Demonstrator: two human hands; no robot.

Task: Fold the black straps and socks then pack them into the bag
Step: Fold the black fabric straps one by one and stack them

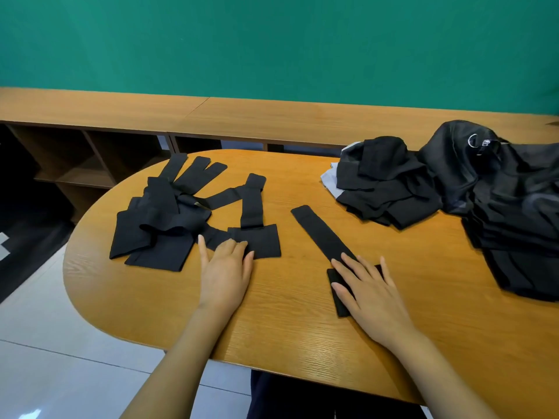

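Note:
A heap of loose black straps [169, 216] lies on the left half of the wooden table [287, 322]. My left hand [225, 270] rests at its near edge, fingertips touching a flat black piece [263, 240]. A single long black strap [320, 231] runs diagonally across the middle; its near end widens under my right hand [367, 290], which presses flat on it with spread fingers. A pile of folded black pieces [387, 189] sits at the back right. Beside it on the far right slumps the black bag [508, 207] with a metal ring.
A light grey cloth [331, 181] peeks out under the folded pile. Behind the table runs a long wooden shelf unit [211, 114] against a green wall. White floor tiles [60, 343] show to the left below the table's rounded edge.

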